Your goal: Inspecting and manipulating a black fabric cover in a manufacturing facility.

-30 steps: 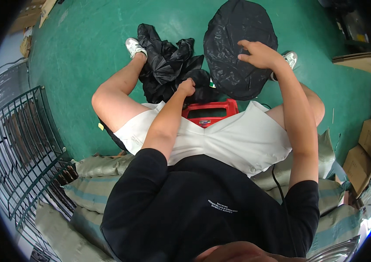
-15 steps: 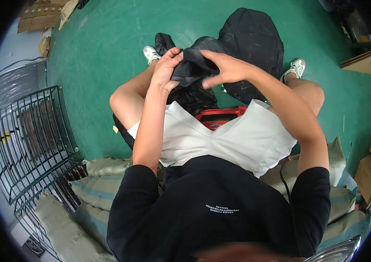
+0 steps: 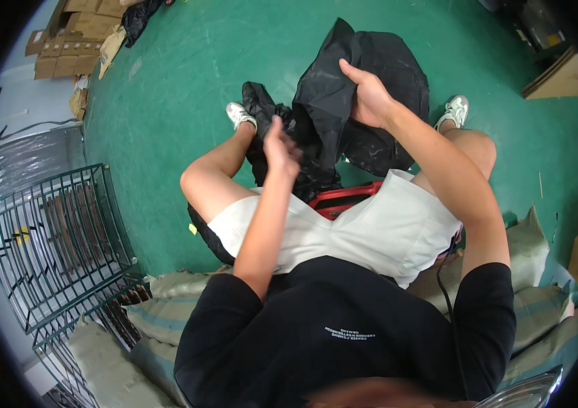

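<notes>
My right hand (image 3: 372,100) grips a black fabric piece (image 3: 325,88) by its right edge, thumb on top and fingers partly hidden. The cloth hangs up off the floor in front of me, its upper corner pointed. Behind it a larger rounded black fabric piece (image 3: 401,75) lies on the floor. My left hand (image 3: 281,151) is apart from the held piece, over a crumpled shiny black heap (image 3: 261,102) between my legs. Its fingers are smeared by motion, so whether they touch anything is unclear.
A red plastic object (image 3: 343,197) sits between my thighs. Stuffed grey-green sacks (image 3: 166,313) lie behind and beside me. At the left stands a green metal rack (image 3: 64,231). Cardboard boxes (image 3: 78,47) are stacked far left, and more cardboard (image 3: 561,75) is at the right.
Both hands were together on the black fabric. My left hand has come off it and dropped toward me, while my right hand has raised the piece and spread it to the right.
</notes>
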The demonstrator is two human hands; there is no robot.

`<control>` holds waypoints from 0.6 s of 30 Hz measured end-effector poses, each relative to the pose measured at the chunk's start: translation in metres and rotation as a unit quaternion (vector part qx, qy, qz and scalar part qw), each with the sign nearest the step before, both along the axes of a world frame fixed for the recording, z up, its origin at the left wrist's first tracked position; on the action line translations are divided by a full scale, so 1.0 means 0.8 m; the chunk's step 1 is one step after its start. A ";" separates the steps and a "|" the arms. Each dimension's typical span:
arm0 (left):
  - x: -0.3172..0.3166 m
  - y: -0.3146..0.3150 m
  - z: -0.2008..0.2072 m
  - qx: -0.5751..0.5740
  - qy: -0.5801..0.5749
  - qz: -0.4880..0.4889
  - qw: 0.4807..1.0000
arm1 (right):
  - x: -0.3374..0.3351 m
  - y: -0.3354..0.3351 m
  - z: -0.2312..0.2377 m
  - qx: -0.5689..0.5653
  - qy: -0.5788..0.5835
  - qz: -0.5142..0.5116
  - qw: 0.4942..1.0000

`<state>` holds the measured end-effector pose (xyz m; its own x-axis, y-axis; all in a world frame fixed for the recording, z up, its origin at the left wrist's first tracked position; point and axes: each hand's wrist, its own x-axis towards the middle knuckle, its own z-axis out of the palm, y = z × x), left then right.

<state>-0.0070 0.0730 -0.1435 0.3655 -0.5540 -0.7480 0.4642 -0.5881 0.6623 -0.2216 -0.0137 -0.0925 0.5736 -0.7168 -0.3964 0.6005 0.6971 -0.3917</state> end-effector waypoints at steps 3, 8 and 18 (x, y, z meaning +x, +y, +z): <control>-0.047 0.025 -0.017 0.128 0.412 -0.012 0.902 | 0.004 0.006 -0.007 -0.014 -0.039 0.012 0.999; -0.099 0.013 -0.019 -0.075 0.514 -0.058 0.852 | 0.002 0.018 -0.002 -0.011 -0.170 0.040 0.985; 0.047 -0.072 0.048 -0.399 0.295 0.058 0.866 | -0.031 -0.013 -0.041 -0.171 0.339 0.163 0.911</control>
